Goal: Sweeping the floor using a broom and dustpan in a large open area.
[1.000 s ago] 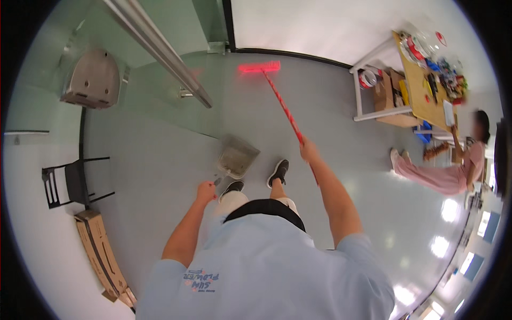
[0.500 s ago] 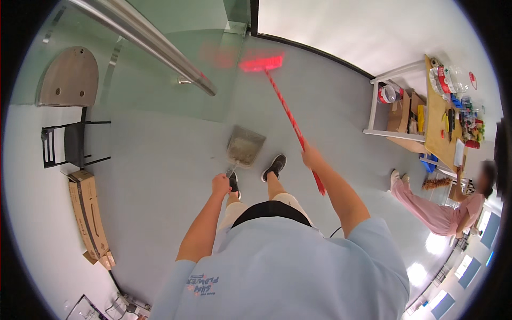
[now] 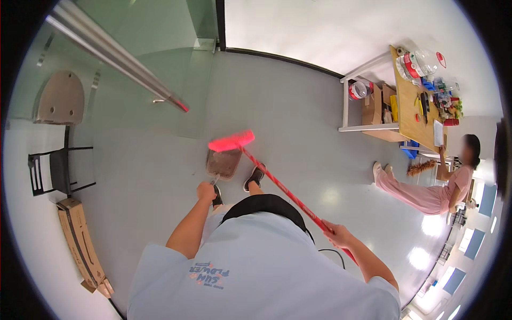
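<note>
My right hand (image 3: 337,234) is wrapped round the red patterned handle of a broom (image 3: 282,186), low on the right beside my body. The broom's bright pink-red head (image 3: 232,140) lies at the far edge of a grey dustpan (image 3: 223,164), covering part of its mouth. Closed on the dustpan's handle, my left hand (image 3: 205,191) is just in front of my left shoe. The pan rests on the grey floor ahead of my feet, with some dirt-like marks inside that I cannot make out.
Ahead on the left is a glass door with a long metal handle (image 3: 122,58). A black chair (image 3: 61,170) and a long cardboard box (image 3: 82,242) line the left wall. On the right, a person in pink (image 3: 421,194) stands beside a cluttered wooden table (image 3: 413,109).
The broom head has come back from near the glass door to the dustpan. My right hand has drawn back toward my right side, while my left keeps holding the dustpan.
</note>
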Demonstrator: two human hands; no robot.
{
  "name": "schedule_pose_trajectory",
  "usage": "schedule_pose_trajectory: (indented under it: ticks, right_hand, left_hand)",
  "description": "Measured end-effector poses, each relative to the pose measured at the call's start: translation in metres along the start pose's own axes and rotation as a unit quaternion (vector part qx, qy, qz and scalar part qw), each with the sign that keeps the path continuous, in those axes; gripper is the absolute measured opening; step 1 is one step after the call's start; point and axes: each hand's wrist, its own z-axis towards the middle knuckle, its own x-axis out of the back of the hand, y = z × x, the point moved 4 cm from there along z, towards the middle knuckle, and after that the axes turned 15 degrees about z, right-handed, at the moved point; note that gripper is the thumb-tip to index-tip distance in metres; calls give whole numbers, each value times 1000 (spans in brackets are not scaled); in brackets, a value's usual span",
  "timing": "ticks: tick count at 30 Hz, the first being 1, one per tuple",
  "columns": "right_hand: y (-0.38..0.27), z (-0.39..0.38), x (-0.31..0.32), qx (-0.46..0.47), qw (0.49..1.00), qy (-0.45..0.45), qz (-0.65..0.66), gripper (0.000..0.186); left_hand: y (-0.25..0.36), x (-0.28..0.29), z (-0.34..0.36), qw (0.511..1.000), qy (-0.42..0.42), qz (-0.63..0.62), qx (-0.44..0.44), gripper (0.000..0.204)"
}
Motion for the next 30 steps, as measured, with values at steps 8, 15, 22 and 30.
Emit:
schedule_pose_trajectory:
  ticks: [8, 15, 22, 30]
  right_hand:
    - [-97, 184, 91, 232, 958, 132, -108, 38]
    - [-141, 299, 195, 186, 955, 213, -88, 39]
    - [-67, 293, 295, 192, 944, 252, -96, 36]
    - [33, 300, 309, 61, 941, 254, 214, 38]
  left_hand:
    - [-12, 8, -15, 999, -23, 10, 38, 19]
    - [-6, -1, -24, 989, -1, -101, 111, 23]
    - [0, -8, -29, 988, -18, -108, 107, 26]
    - [8, -20, -27, 990, -40, -90, 100, 24]
